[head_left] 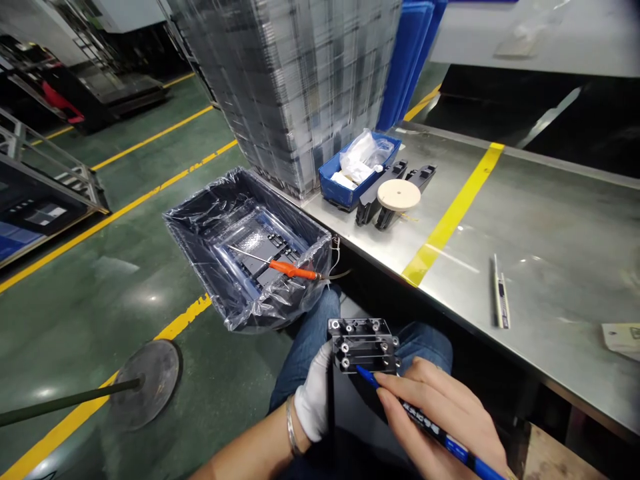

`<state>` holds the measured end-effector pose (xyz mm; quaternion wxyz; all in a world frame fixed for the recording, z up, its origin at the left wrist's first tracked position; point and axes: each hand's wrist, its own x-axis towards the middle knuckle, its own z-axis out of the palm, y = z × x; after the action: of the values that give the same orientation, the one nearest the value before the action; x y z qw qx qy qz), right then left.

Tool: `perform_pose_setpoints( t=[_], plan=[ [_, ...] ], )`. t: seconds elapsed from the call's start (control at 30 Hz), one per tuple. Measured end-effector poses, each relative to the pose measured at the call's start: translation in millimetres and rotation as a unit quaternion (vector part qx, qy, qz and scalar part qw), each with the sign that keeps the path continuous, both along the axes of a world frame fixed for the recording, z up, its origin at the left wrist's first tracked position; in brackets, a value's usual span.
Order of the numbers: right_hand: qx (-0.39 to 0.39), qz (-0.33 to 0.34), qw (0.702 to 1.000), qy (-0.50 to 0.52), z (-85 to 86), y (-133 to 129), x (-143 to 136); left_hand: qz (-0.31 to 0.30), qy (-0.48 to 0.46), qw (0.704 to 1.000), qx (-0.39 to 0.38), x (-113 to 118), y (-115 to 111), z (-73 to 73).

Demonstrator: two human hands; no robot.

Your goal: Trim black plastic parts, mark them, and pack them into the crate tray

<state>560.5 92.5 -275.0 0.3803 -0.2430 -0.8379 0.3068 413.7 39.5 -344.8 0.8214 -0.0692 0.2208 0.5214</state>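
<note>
My left hand, in a white glove, grips the left side of a stack of black plastic parts. Pale round inserts show along the ends of these parts, which sit just above my lap. In my bare right hand is a blue marker pen, held like a pencil. The marker's blue tip end is at the lowest visible edge of the stack; whether it touches I cannot tell. My left fingers are mostly hidden behind the stack.
A plastic-lined bin holds black parts, with an orange-handled tool across it. On the metal table are a blue box, black pieces, a round beige disc and a utility knife. Stacked crates stand behind.
</note>
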Motion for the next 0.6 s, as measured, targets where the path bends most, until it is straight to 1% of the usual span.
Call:
perform_pose_setpoints(
  t=[0.07, 0.13, 0.27, 0.37, 0.43, 0.5, 0.6],
  plan=[
    [0.001, -0.012, 1.000, 0.002, 0.6, 0.6, -1.7, -0.005, -0.013, 1.000, 0.015, 0.3, 0.3, -2.8],
    [0.010, -0.010, 1.000, 0.014, 0.6, 1.1, -4.5, -0.003, -0.016, 1.000, 0.026, 0.8, 0.9, -4.1],
    [0.015, -0.006, 1.000, 0.016, 0.7, -0.1, -3.9, -0.007, 0.011, 1.000, 0.006, -0.7, 0.9, -0.7],
    [0.013, -0.031, 0.999, -0.013, 1.1, -3.0, 6.8, -0.037, -0.005, 0.999, -0.020, -4.2, -1.2, -1.0],
    [0.021, -0.047, 0.998, -0.032, 0.4, -4.6, 15.1, -0.044, -0.008, 0.998, -0.036, -6.2, -2.0, -2.5],
    [0.024, -0.070, 0.996, -0.043, -1.7, -5.5, 20.7, -0.051, -0.005, 0.998, -0.037, -7.3, -1.4, -2.7],
    [0.022, -0.093, 0.995, -0.041, -5.3, -6.0, 23.0, -0.068, -0.009, 0.997, -0.020, -7.6, 1.9, 1.1]
  ],
)
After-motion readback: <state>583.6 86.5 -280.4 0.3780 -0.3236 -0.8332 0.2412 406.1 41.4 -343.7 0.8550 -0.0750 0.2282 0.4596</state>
